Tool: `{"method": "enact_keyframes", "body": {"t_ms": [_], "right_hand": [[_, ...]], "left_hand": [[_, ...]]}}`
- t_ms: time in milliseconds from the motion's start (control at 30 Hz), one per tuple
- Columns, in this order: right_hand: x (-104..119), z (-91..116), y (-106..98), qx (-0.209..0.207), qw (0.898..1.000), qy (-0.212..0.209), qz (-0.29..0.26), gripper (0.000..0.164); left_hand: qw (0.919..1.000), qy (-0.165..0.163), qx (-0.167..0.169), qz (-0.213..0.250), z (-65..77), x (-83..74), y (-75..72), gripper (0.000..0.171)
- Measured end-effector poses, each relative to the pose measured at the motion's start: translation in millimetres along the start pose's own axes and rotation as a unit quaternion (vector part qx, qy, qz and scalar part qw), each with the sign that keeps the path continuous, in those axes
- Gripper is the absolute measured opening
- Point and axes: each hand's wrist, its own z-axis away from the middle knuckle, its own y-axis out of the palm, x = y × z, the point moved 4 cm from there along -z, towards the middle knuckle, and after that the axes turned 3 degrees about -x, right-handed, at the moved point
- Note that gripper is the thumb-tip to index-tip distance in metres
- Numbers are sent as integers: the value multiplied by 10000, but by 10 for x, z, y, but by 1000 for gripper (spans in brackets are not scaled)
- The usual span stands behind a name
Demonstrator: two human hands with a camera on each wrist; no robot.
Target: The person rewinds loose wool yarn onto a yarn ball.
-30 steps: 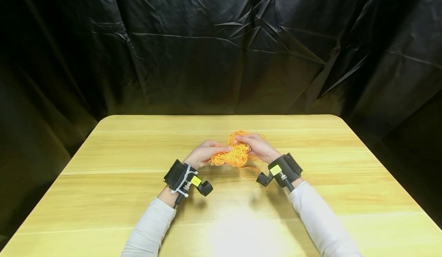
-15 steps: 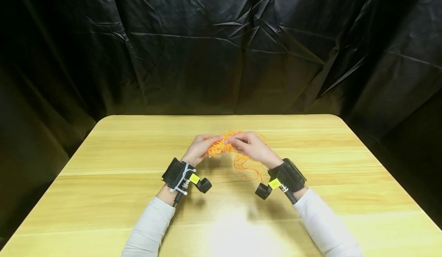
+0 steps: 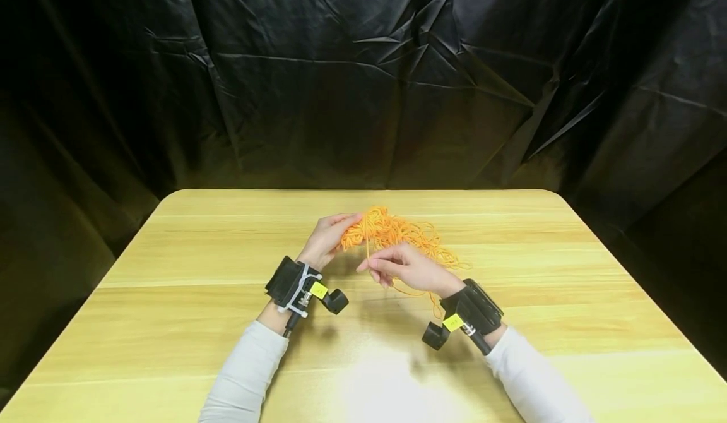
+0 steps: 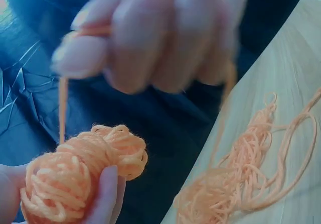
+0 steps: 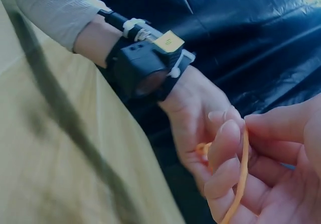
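Observation:
A wound bundle of orange yarn [image 4: 60, 186] sits in my left hand [image 3: 326, 241], its thumb and fingers around the bundle's middle. My right hand [image 3: 411, 268] is nearer to me and to the right, pinching a single yarn strand [image 5: 244, 166] between thumb and forefinger. In the left wrist view that strand runs taut from the bundle up to the pinch, and its other part drops from behind the curled fingers toward a loose tangle of yarn [image 4: 246, 158]. The left fingers beneath the bundle are mostly hidden in the head view.
The loose yarn spreads over the wooden table [image 3: 199, 322] to the right of the bundle, with a few strands trailing under my right forearm. A black camera on a strap [image 3: 477, 309] sticks out from each wrist. Black sheeting [image 3: 363, 107] hangs behind the table.
My right hand went from beside the bundle to over it, then drew back toward me with a strand pinched. The left hand has shifted slightly away from me, still holding the bundle.

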Motion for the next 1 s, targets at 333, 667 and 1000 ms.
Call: {"method": "enact_keyframes", "body": {"t_ms": [333,667,1000], "right_hand": [[-355,12,99,490,9934,286,-993,30],[-767,-87,-17,239,9671,1360,-2139,35],[-738,-172,-267,-630,9485,1631,-2641,22]], "left_hand": [[9982,-133,270,515,25,-42,18,38],[9945,-476,893,281,72,-24,63,40],[9857,-627,1488,-479,99,42,90,37]]}}
